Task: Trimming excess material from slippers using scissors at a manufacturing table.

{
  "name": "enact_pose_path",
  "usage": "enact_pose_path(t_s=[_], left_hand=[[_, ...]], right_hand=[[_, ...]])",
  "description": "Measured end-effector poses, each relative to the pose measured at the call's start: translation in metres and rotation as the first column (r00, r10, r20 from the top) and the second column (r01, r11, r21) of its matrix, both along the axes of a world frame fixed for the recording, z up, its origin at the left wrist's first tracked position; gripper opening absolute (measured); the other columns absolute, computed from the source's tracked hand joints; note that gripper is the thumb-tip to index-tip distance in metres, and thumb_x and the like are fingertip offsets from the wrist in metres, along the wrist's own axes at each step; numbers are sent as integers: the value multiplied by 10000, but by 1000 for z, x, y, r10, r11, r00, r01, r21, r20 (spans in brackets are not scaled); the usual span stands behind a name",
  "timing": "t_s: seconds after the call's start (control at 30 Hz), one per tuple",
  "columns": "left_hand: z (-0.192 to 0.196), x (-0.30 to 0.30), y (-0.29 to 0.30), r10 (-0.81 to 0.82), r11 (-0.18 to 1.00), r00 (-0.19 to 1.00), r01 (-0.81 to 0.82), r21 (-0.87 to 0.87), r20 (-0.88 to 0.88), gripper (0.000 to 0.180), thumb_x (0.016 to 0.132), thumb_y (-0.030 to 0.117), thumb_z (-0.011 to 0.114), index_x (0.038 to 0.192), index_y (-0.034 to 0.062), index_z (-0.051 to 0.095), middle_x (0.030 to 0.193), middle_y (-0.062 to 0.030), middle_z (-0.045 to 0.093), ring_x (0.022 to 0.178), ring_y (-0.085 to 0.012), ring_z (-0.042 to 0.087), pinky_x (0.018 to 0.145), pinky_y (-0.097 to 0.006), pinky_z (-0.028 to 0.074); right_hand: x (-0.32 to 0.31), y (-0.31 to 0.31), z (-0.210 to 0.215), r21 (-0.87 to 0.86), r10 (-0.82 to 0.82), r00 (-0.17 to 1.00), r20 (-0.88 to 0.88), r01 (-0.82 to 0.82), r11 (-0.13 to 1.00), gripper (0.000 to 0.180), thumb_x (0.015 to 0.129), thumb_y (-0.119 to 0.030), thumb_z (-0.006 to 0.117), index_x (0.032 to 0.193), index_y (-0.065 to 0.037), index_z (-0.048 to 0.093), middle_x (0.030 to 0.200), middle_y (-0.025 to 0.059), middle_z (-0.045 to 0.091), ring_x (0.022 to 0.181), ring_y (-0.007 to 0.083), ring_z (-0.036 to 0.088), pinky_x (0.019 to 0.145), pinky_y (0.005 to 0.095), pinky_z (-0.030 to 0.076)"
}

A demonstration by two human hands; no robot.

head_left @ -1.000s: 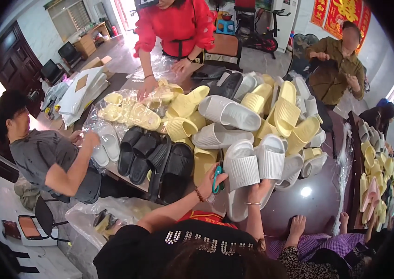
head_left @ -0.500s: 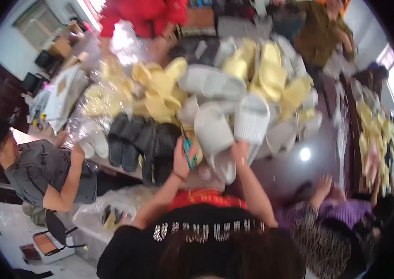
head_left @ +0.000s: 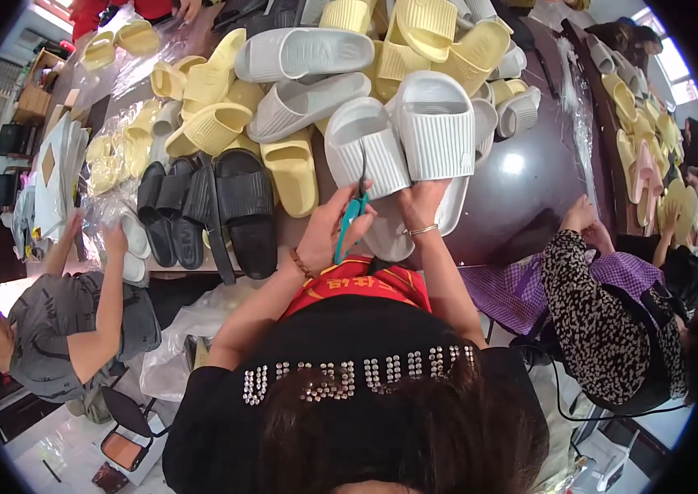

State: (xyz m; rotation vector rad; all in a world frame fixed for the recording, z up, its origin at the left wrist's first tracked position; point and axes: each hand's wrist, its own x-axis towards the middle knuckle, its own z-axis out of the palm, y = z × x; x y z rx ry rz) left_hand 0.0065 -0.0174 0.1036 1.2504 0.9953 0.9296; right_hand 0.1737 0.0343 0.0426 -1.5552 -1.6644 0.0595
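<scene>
My left hand (head_left: 331, 224) is closed around teal-handled snips (head_left: 352, 221). Their thin dark blade points up across the ribbed strap of a light grey slide sandal (head_left: 367, 148). In my right hand (head_left: 423, 207) a matching light grey slide sandal (head_left: 439, 128) is gripped by its lower end, the two sandals side by side with straps facing me. Part of another pale slide (head_left: 453, 202) shows behind that hand. To the left of my left hand, a yellow slide (head_left: 291, 177) and a black slide (head_left: 246, 235) lie at the table edge.
Yellow, grey and black slides pile up across the dark shiny table (head_left: 522, 198). At left, a person in grey (head_left: 77, 321) handles white slides (head_left: 133, 247); at right sits a person with purple cloth (head_left: 522, 288). Another slide-covered table (head_left: 612, 165) stands far right. Clear plastic (head_left: 172, 354) hangs below.
The view has tilted down and sharpened, so the table pile sits higher in the picture. The snips' blade now lies over the left sandal's strap instead of beside it.
</scene>
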Motion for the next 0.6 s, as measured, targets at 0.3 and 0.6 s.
enact_pose_path(t_s=[0.3, 0.6], left_hand=[[-17, -17, 17, -44, 991, 999, 48, -122, 32, 459, 831, 173, 482, 1242, 25, 343, 884, -61, 571, 760, -100, 542, 643, -214, 426], [-11, -25, 19, -226, 791, 851, 444, -421, 474, 490, 852, 267, 409, 1267, 32, 298, 964, -129, 585, 789, -170, 596, 684, -281, 461]], right_hand=[[13, -13, -20, 4, 144, 989, 29, -144, 990, 469, 612, -85, 591, 1073, -28, 529, 1115, 206, 476, 1073, 409, 375, 924, 466, 272], [16, -26, -23, 31, 167, 977, 133, -173, 985, 442, 531, -34, 570, 973, -31, 582, 1033, 186, 523, 1014, 389, 438, 878, 484, 305]])
